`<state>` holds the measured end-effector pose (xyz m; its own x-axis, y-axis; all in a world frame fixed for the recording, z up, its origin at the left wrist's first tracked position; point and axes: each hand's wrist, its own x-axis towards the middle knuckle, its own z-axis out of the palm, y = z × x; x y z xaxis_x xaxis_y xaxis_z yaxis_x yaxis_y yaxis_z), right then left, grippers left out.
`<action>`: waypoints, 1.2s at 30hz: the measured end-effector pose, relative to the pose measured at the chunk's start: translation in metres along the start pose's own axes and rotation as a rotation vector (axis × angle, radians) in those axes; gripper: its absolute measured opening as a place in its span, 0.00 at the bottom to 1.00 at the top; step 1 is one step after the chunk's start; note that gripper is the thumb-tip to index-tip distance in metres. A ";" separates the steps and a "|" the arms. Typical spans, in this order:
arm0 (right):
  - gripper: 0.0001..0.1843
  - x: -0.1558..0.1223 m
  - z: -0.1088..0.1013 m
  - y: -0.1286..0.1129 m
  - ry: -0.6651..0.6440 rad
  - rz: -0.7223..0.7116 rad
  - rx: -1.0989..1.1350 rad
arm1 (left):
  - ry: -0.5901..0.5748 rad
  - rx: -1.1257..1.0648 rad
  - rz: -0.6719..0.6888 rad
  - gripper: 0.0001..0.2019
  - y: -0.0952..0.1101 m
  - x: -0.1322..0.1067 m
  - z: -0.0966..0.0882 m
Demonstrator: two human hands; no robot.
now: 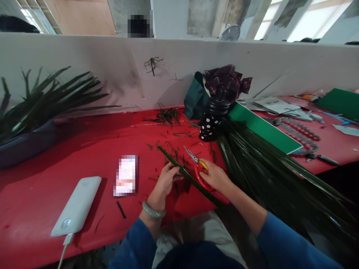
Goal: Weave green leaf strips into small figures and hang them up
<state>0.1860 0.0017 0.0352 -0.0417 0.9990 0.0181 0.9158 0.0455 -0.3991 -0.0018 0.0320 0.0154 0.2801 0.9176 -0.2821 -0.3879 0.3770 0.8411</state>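
Note:
A long green leaf strip (202, 189) slants across the front of the red-covered table. Pinching it near its upper part is my left hand (166, 181), with a pale bangle on the wrist. My right hand (215, 175) grips a pair of scissors (200, 171) with red and yellow handles. The scissor blades point up and to the left, beside the strip and apart from my left fingers. Small leaf cuttings (168, 116) lie in a pile at the back, and more are scattered around both hands.
A large bundle of long leaves (269, 172) covers the right side. Behind it stand a black flowered bottle (209, 127), a dark green bag (193, 98) and a green board (266, 129). On the left are a phone (126, 175), a white power bank (77, 205) and a leaf-filled basin (28, 142).

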 end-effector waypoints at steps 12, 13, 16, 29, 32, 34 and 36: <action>0.19 0.034 -0.052 -0.051 0.227 -0.452 -0.308 | -0.018 0.031 0.073 0.11 0.001 -0.001 0.003; 0.19 0.039 -0.054 -0.057 0.207 -0.517 -0.355 | -0.034 0.071 0.073 0.11 0.000 -0.001 0.002; 0.15 0.054 -0.057 -0.062 0.077 -0.627 -0.488 | -0.100 0.172 0.062 0.10 0.000 -0.001 0.002; 0.11 0.058 -0.140 -0.011 0.116 -0.397 -0.779 | -0.278 0.466 0.001 0.10 -0.001 -0.006 0.006; 0.11 0.052 -0.167 0.008 0.211 -0.310 -0.808 | -0.300 0.500 0.047 0.10 -0.006 -0.004 0.003; 0.11 0.046 -0.182 0.019 0.284 -0.244 -0.831 | -0.305 0.504 0.056 0.10 -0.007 -0.003 0.002; 0.12 0.040 -0.193 0.027 0.350 -0.184 -0.862 | -0.304 0.496 0.061 0.09 -0.007 -0.002 0.002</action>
<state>0.2868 0.0426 0.2022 -0.2209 0.9129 0.3433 0.8923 0.0471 0.4490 0.0018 0.0275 0.0113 0.5381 0.8306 -0.1432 0.0262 0.1533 0.9878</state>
